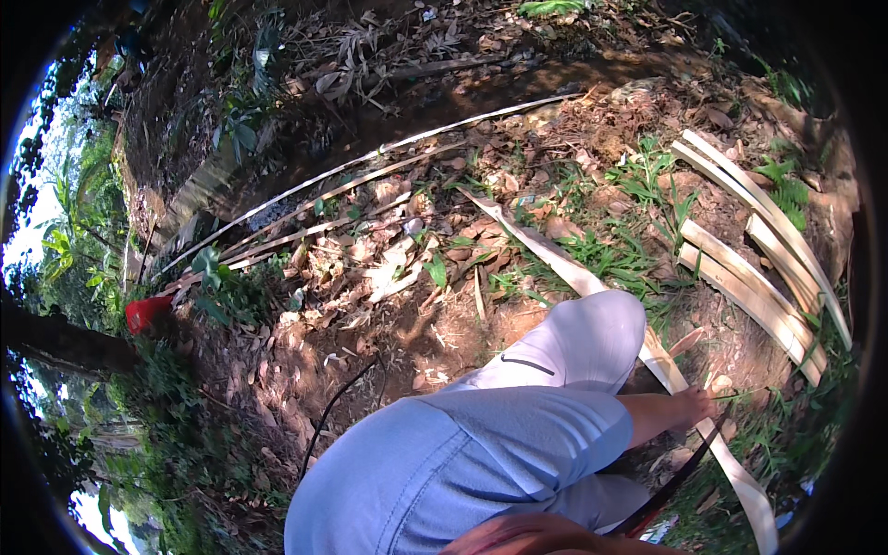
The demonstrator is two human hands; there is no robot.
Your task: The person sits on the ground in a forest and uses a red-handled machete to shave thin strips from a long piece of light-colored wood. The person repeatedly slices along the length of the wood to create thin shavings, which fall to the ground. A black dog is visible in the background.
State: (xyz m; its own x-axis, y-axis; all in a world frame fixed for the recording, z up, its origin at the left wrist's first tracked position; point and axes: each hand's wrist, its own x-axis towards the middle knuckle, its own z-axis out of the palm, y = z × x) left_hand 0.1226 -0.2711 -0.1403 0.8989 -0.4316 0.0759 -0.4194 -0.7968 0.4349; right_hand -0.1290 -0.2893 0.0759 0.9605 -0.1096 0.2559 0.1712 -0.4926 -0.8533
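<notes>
A long, pale split bamboo strip (564, 265) slants from the leaf litter at the middle, behind my raised knee, to the lower right. My left hand (696, 408) reaches out from a blue-grey sleeve and is closed on this strip. Just below that hand, the dark blade of a machete (673, 486) slopes up from the lower edge, its tip close to the strip. Reddish skin along the bottom edge seems to be my right forearm (536, 538), beside the blade's lower end. The fingers of my right hand cannot be made out.
Several pale strips (749, 291) lie on the ground at the right. Longer thin strips (370, 159) stretch across the upper left toward a red object (146, 314). A thin dark cord or stem (335, 400) curves beside me. Grass (629, 254) and dry leaves surround the strips.
</notes>
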